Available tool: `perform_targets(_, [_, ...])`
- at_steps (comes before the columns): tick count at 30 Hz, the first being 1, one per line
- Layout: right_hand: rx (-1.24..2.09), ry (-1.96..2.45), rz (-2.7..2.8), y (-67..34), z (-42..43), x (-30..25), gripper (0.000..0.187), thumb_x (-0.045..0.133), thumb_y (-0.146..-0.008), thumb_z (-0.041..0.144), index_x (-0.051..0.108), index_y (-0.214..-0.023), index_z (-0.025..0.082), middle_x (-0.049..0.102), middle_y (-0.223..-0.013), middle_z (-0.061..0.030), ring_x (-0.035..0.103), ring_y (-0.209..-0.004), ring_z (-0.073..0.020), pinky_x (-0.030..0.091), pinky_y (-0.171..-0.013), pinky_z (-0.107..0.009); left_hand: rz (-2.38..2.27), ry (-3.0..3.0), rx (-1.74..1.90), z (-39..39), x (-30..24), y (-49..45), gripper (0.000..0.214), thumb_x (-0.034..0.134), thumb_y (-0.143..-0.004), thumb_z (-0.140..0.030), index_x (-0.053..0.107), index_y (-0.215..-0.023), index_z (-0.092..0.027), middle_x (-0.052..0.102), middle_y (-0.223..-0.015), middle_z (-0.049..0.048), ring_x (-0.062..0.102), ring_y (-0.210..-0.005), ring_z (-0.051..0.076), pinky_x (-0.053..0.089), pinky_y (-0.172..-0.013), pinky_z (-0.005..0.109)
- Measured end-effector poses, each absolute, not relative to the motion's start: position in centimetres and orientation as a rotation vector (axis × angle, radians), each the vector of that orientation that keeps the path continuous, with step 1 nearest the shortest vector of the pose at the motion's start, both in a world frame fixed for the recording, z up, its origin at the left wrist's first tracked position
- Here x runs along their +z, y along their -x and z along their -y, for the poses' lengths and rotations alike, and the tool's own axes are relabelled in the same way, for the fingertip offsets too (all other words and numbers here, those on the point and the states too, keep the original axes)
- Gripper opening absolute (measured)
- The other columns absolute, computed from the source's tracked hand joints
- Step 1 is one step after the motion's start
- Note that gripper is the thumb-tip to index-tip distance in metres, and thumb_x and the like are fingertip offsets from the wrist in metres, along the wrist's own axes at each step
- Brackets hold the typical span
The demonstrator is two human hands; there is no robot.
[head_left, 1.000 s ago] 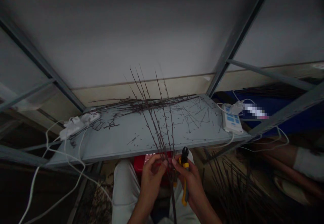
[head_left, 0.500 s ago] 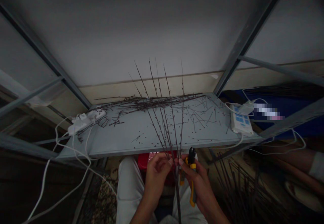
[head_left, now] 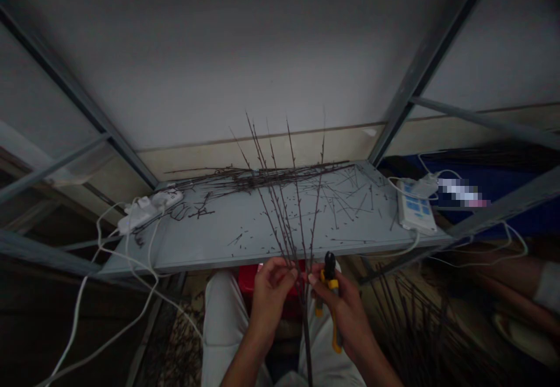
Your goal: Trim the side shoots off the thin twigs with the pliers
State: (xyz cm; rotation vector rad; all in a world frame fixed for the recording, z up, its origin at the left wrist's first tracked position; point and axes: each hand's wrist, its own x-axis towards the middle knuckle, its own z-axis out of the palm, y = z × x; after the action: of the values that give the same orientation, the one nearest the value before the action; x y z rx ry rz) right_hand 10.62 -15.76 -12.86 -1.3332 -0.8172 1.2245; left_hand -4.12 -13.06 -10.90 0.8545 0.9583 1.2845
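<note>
Slender dark-brown branching twigs point(head_left: 308, 349) were pinched in the left hand point(head_left: 271, 294) and the right hand point(head_left: 345, 301), where yellow-and-black metal cutting pliers point(head_left: 333, 285) were also held.

Below the left hand point(head_left: 273, 288) the stem point(head_left: 306, 323) passed from my view; the right hand point(head_left: 345, 296) covered part of the cutters point(head_left: 329, 266). A red object point(head_left: 247, 277) behind both was partly hidden; a patch point(head_left: 459, 191) far to their right, blurred.
</note>
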Motion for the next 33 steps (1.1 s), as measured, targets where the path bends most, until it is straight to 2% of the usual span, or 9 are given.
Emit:
perform_targets(12, [1.162, 1.330, 0.974, -10.9, 15.0, -11.6, 0.039, 0.076, -0.078, 0.051, 0.069, -0.103, 0.021, 0.073, -0.099, -0.0064, 0.066, -0.097, -0.0270, 0.049, -0.091, -0.036, -0.922, -0.861, 1.245, 12.8, -10.5, 3.8, 0.022, 0.084, -0.074, -0.025, 0.064, -0.079, -0.016, 0.068, -0.083, 0.0031, 0.063, -0.078, 0.014, 0.051, -0.072, 0.023])
perform_targets(19, [1.094, 1.308, 1.064, -11.1, 11.5, -9.2, 0.043, 0.081, -0.073, 0.049, 0.070, -0.103, 0.020, 0.073, -0.095, -0.0078, 0.068, -0.090, -0.0279, 0.052, -0.084, -0.039, -0.906, -0.859, 1.203, 12.6, -10.4, 3.7, 0.032, 0.085, -0.074, -0.031, 0.055, -0.073, -0.018, 0.059, -0.072, -0.0019, 0.056, -0.066, 0.012, 0.050, -0.060, 0.022])
perform_targets(27, [1.119, 1.270, 1.163, -10.8, 9.7, -7.7, 0.038, 0.079, -0.074, 0.042, 0.070, -0.103, 0.019, 0.072, -0.093, -0.0052, 0.065, -0.087, -0.0249, 0.051, -0.079, -0.036, -0.906, -0.890, 1.201, 12.6, -10.8, 3.7, 0.038, 0.086, -0.072, -0.033, 0.050, -0.070, -0.019, 0.052, -0.063, -0.0053, 0.049, -0.059, 0.010, 0.047, -0.057, 0.021])
perform_targets(33, [1.164, 1.172, 1.092, -10.2, 9.0, -6.5, 0.032, 0.079, -0.074, 0.042, 0.066, -0.093, 0.020, 0.071, -0.090, -0.0039, 0.064, -0.087, -0.0235, 0.050, -0.081, -0.034, -0.951, -0.961, 1.189, 12.7, -10.8, 3.6, 0.037, 0.086, -0.070, -0.036, 0.053, -0.069, -0.019, 0.054, -0.063, -0.0042, 0.049, -0.060, 0.011, 0.042, -0.057, 0.021])
